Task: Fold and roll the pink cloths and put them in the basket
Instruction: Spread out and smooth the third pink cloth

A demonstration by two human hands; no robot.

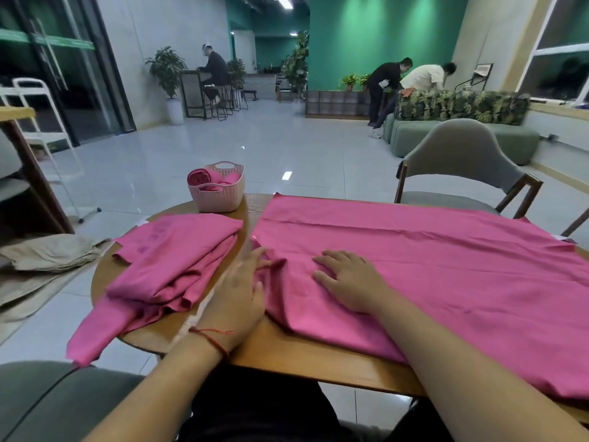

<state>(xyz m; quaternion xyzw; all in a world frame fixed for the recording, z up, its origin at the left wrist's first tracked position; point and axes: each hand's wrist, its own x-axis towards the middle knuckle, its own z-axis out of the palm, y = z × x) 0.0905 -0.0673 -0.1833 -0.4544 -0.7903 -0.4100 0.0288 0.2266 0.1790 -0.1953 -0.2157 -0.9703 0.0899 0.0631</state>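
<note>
On the worktop (287, 355), pink cloth (430, 266) spread flat for folding.
Right hand (347, 279) pins it, grip spread; left hand (237, 291) touches its left edge, fingers straight, likely starting the fold; basket (220, 196) stands beyond.

The spread cloth (430, 272), the heaped cloths (178, 260) and the rolled cloths (200, 178) are plain magenta pink, the basket (220, 199) pale pink with a lattice pattern, the surface (287, 355) brown wood grain, the wrist string (214, 340) red, the sofa back (462, 106) leaf-printed green.
</note>
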